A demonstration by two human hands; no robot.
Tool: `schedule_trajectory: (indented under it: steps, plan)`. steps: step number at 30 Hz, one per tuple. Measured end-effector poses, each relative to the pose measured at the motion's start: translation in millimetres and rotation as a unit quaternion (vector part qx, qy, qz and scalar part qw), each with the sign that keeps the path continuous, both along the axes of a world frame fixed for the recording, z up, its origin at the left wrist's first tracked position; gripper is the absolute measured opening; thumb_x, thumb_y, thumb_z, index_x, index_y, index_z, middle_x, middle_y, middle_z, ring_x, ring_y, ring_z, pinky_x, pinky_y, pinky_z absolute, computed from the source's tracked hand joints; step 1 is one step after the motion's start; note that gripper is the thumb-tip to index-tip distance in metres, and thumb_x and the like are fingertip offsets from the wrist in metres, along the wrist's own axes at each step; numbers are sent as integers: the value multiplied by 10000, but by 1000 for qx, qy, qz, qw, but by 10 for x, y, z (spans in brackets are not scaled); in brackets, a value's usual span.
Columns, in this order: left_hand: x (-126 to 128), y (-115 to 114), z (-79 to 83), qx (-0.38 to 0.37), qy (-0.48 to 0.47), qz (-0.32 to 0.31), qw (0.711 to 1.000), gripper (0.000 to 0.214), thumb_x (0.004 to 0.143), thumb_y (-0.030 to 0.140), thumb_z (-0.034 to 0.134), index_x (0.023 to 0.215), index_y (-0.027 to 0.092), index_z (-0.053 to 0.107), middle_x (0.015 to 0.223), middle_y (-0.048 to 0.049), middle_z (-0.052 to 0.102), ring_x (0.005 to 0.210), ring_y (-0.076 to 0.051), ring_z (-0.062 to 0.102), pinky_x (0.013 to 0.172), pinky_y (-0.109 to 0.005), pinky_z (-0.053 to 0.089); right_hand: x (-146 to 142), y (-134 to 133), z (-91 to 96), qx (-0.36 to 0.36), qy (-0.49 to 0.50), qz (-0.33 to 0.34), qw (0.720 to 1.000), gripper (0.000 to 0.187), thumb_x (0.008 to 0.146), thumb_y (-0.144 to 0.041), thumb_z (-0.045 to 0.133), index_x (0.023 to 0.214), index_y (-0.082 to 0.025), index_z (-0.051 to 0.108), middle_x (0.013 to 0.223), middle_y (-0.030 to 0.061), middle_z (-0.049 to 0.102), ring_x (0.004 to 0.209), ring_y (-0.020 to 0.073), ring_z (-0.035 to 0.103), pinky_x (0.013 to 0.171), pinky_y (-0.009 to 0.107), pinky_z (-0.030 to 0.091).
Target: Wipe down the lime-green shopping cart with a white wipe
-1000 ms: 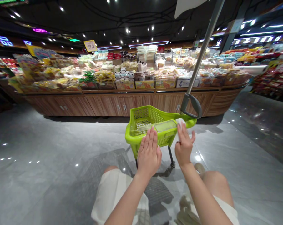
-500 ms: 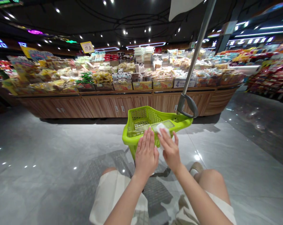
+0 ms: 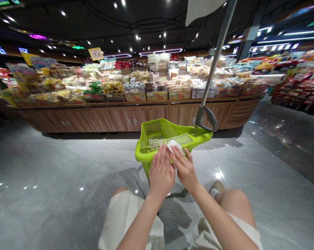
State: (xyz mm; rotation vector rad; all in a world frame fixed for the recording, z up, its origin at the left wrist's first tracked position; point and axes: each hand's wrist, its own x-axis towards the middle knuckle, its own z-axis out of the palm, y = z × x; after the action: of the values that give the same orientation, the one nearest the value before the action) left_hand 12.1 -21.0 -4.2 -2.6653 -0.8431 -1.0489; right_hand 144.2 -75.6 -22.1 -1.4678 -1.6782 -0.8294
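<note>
- Upper left of the frame: a glowing purple neon sign (image 3: 37,36) against the dark ceiling.
- From the left edge to right of centre: a long bench with wood-grain doors (image 3: 110,117) and small white handles, heaped with packaged goods in clear, yellow and green wrapping.
- Above those goods, left of centre: a white price sign with a yellow border (image 3: 95,53), reading 19.8.
- Lower left: a glossy grey tiled floor (image 3: 55,191) reflecting small lights.
- Centre: a lime-green plastic basket with perforated walls (image 3: 139,152), standing over the floor in front of the bench.
- Just below centre: the left hand (image 3: 161,173), back upward, fingers straight and pressed side by side, fingertips on the basket's near rim.
- Just right of those fingertips: a small crumpled white wipe (image 3: 172,143), lying on the same rim.
- Beside it: the right hand (image 3: 186,170), fingers stretched over the wipe and slanting toward the left hand; its thumb is hidden, so whether it pinches the wipe I cannot tell.
- Upper right of centre: a slanting grey metal pole (image 3: 216,62), with a dark grey plastic loop handle (image 3: 211,119) at its foot, by the basket's right end.
- Right edge: shelves of red packages (image 3: 294,85).
</note>
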Motion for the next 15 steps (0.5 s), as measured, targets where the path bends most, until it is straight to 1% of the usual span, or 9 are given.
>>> schedule_trajectory:
  steps: [1,3,7,9,10,12,15]
  plan:
    - [-12,6,1,2,-1,-3,1000,655,913,180,386,1530,100,181,1579,-100,313,1481,-211,210,1191,-407,224,13,-5,4,0,-9,3,1000,632,867,-40,371,1470,-229,374,1433,106,520,1365,187,441,1184,450,196]
    - [-35,18,7,4,0,-8,1000,658,914,179,389,1532,104,175,1576,-94,322,1477,-206,225,1188,-397,228,196,-32,-2,13,8,-25,1000,645,850,-31,360,1460,-236,394,1437,102,520,1361,195,448,1185,464,174]
    - [-58,49,12,9,3,-17,1000,665,914,175,389,1536,109,163,1574,-81,327,1473,-196,234,1192,-377,207,855,-115,-3,32,101,-127,986,744,720,0,363,1415,-248,461,1422,72,540,1343,189,469,1175,460,179]
    - [-70,79,3,13,6,-25,1000,661,916,178,388,1536,110,167,1573,-74,331,1472,-187,237,1196,-358,183,1105,-159,32,13,105,-151,983,768,670,2,376,1380,-269,495,1409,45,555,1318,183,493,1177,458,164]
    - [-82,100,-4,16,8,-31,999,659,917,179,388,1536,114,172,1570,-71,337,1470,-184,244,1197,-349,175,1180,-180,57,0,93,-153,984,768,657,0,385,1364,-276,508,1406,38,557,1304,184,504,1177,460,155]
    - [-127,161,-20,23,6,-43,999,654,914,179,390,1535,129,189,1557,-68,366,1460,-181,270,1194,-337,170,1224,-215,110,-24,69,-150,986,764,640,-3,397,1344,-273,519,1400,39,561,1285,188,516,1176,463,147]
    - [-229,279,-30,21,-15,-54,998,627,910,163,370,1523,150,240,1527,-75,419,1443,-190,308,1181,-352,196,1090,-230,153,-36,69,-140,987,766,621,-6,394,1339,-248,514,1387,67,563,1297,184,498,1161,454,169]
